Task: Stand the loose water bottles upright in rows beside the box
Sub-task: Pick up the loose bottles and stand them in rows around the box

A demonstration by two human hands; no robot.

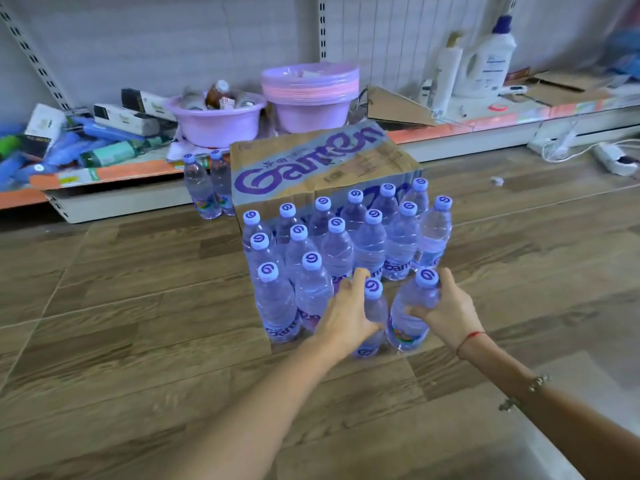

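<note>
Both hands grip bottles: my left hand wraps one bottle upright, my right hand holds another (tilted, cap far-right) near the box.

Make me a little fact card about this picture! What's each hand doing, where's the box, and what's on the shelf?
left hand: grips an upright bottle
right hand: grips a tilted bottle
rows: bottles standing upright in front of the box
box: cardboard, on the floor behind the rows
floor: wood pattern
shelf: basins, white jug
</note>
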